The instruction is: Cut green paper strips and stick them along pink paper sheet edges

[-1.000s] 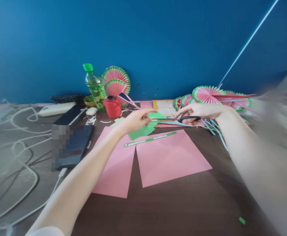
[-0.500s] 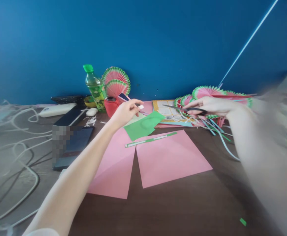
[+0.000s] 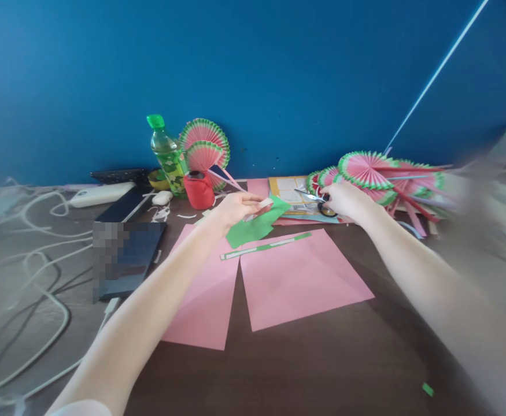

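My left hand (image 3: 237,209) is closed in a pinch on a small white piece (image 3: 265,203), over a green paper sheet (image 3: 253,229). What the piece is made of I cannot make out. At the back of the table, fingers of my right hand (image 3: 343,199) are at the black handles of a pair of scissors (image 3: 309,195), whose blades point left over a stack of papers (image 3: 288,188). A thin green strip with white patches (image 3: 265,247) lies across the upper edges of two pink sheets (image 3: 300,283).
Pleated pink-and-green paper fans (image 3: 365,170) lie at the back right; others (image 3: 205,150) lean by the wall behind a red container (image 3: 199,190). A green-capped bottle (image 3: 166,153), a dark tablet-like device (image 3: 137,254) and white cables (image 3: 57,306) are on the left.
My left hand has shifted right and slightly down over the green sheet. My right hand has moved left and lower with the scissors, and more of the fans shows.
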`<state>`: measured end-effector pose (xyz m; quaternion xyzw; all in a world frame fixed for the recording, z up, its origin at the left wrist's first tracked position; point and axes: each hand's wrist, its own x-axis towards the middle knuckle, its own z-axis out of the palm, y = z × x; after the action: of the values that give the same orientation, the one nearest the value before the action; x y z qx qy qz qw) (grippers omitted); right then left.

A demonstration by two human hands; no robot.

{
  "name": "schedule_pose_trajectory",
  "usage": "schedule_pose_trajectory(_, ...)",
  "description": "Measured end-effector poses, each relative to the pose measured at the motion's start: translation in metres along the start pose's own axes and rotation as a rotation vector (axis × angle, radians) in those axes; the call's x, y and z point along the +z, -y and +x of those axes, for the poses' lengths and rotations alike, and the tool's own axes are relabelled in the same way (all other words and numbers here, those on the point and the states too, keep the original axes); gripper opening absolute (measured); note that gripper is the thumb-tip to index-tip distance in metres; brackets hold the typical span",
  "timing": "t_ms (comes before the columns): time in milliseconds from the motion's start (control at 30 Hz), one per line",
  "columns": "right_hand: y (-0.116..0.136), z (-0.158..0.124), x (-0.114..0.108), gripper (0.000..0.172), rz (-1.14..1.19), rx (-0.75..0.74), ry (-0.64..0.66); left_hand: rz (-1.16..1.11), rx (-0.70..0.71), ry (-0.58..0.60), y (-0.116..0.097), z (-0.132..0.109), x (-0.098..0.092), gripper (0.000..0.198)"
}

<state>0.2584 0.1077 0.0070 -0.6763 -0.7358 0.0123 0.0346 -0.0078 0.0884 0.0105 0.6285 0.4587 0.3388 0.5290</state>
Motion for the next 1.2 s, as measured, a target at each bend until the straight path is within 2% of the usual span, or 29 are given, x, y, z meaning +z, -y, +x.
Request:
schedule_pose_trajectory(67, 0.006, -0.003, -0.003, 0.015, -0.003, 0.023, -0.034, -0.021, -0.003, -0.005, 0.002, 0.002, 0.001, 0.023)
schedule_pose_trajectory(133, 0.016, -0.007, -0.007, 0.011, 0.087, 0.016, -0.085, -0.039, -0.029, -0.017, 0.003, 0.003, 0.003, 0.025)
schedule_pose_trajectory(200, 0.030, -0.012, -0.011, 0.013, 0.261, -0.079, -0.144, -0.076, -0.055, -0.023, 0.004, 0.003, 0.006, 0.026)
schedule_pose_trajectory(267, 0.047, -0.018, -0.012, 0.021, 0.464, -0.230, -0.171, -0.121, -0.067, -0.032, 0.005, 0.002, 0.010, 0.023)
schedule_pose_trajectory(333, 0.063, -0.024, -0.010, 0.029, 0.641, -0.307, -0.176, -0.139, -0.062, -0.048, 0.006, 0.001, 0.013, 0.018)
schedule_pose_trajectory(400, 0.076, -0.029, -0.006, 0.031, 0.717, -0.375, -0.182, -0.133, -0.052, -0.067, 0.007, 0.000, 0.016, 0.013)
schedule_pose_trajectory(533, 0.089, -0.034, 0.004, 0.028, 0.658, -0.444, -0.259, -0.171, -0.071, -0.078, 0.003, -0.004, 0.021, 0.012)
schedule_pose_trajectory(667, 0.095, -0.037, 0.009, 0.030, 0.681, -0.446, -0.264, -0.209, -0.124, -0.094, -0.002, -0.008, 0.026, 0.010)
schedule_pose_trajectory(833, 0.097, -0.040, 0.009, 0.027, 0.684, -0.454, -0.309, -0.295, -0.111, -0.068, 0.001, -0.005, 0.026, 0.004)
schedule_pose_trajectory(1033, 0.098, -0.037, 0.014, 0.014, 0.709, -0.539, -0.554, -0.299, -0.089, -0.099, 0.000, -0.006, 0.028, 0.007)
schedule_pose_trajectory(1200, 0.095, -0.036, 0.015, 0.012, 0.685, -0.627, -0.557, -0.313, -0.084, -0.055, 0.000, -0.007, 0.028, 0.012)
